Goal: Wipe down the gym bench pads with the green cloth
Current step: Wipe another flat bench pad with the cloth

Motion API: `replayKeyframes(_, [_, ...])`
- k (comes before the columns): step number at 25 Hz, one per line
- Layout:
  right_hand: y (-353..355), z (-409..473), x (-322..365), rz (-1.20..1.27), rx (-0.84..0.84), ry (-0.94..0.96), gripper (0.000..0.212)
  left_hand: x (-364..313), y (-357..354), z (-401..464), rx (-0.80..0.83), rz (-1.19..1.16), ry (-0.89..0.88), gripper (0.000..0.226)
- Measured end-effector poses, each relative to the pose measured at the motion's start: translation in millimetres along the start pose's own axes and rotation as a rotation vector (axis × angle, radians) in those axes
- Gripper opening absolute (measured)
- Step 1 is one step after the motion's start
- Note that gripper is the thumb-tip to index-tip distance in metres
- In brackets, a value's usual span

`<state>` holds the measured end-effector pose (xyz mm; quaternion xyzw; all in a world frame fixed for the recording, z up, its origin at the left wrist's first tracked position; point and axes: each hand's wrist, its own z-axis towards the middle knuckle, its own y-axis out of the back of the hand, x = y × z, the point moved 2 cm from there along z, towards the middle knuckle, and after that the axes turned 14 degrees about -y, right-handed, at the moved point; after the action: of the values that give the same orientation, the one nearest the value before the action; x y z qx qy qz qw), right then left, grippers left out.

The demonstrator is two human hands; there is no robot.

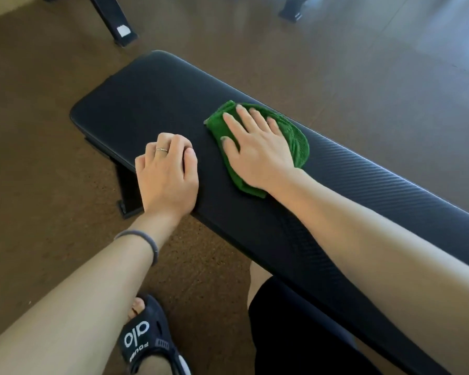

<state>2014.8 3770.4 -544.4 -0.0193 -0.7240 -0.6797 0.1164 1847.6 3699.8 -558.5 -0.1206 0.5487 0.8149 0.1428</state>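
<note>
Cloth [295,142]: green, bunched, lying flat on the pad near its middle, toward the far long edge; shows at 12, 3 and 6 o'clock around the right hand.
Right hand [257,147]: palm down on the cloth, fingers straight and slightly spread, pressing it to the pad; fingertips point to 11 o'clock; the forearm runs off to 4 o'clock.
Pad [136,104]: black, long, with rounded corners and a fine ribbed texture; runs from 10 o'clock to 4 o'clock across the view.
Left hand [165,174]: at 9 o'clock of the cloth, near it but apart; rests on the pad's near edge with fingers curled under and nothing in them.
Ring [161,150]: thin, on a left-hand finger.
Band [146,240]: grey, around the left wrist.
Bench leg [127,188]: black, under the pad, at 9 o'clock of the left hand.
Slipper [149,339]: dark with white lettering, on a foot at 6 o'clock below the left forearm.
Floor [38,131]: brown, speckled, around the bench.
Other frame legs [114,17]: black, on the floor at 12 o'clock, well apart from the pad.
</note>
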Motion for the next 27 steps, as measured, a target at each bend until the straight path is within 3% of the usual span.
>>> replayKeyframes(2, [-5, -25, -3, 0.02, -0.014, -0.028, 0.059, 0, 0, 1, -0.016, 0.004, -0.009, 0.026])
replayKeyframes(5, [-9, -102, -13, 0.011, -0.048, 0.087, 0.059, 0, -1, -1, -0.045, 0.013, -0.016, 0.025])
replayKeyframes(8, [-5, -51, -7, -0.001, 0.017, 0.164, 0.059, 0, -2, 0, -0.045, -0.002, 0.0, 0.024])
replayKeyframes(12, [1, 29, -21, 0.032, 0.01, -0.007, 0.056, 0, -3, 0, -0.059, -0.01, 0.006, 0.025])
replayKeyframes(15, [13, -15, -96, 0.028, -0.071, -0.203, 0.055, 1, -5, 1, -0.065, -0.008, -0.002, 0.028])
replayKeyframes(19, [28, -100, -161, -0.056, 0.009, -0.358, 0.065, 1, -6, 1, -0.074, 0.019, 0.0, 0.029])
replayKeyframes(22, [22, -40, -130, -0.024, -0.025, -0.296, 0.061, 0, -8, 1, -0.077, 0.013, -0.013, 0.027])
replayKeyframes(25, [19, 37, -89, 0.101, 0.068, -0.271, 0.047, 0, -7, 1, -0.077, 0.008, -0.015, 0.026])
replayKeyframes(27, [18, 31, -94, 0.086, 0.064, -0.289, 0.046, 0, -6, 2, -0.08, 0.003, -0.012, 0.028])
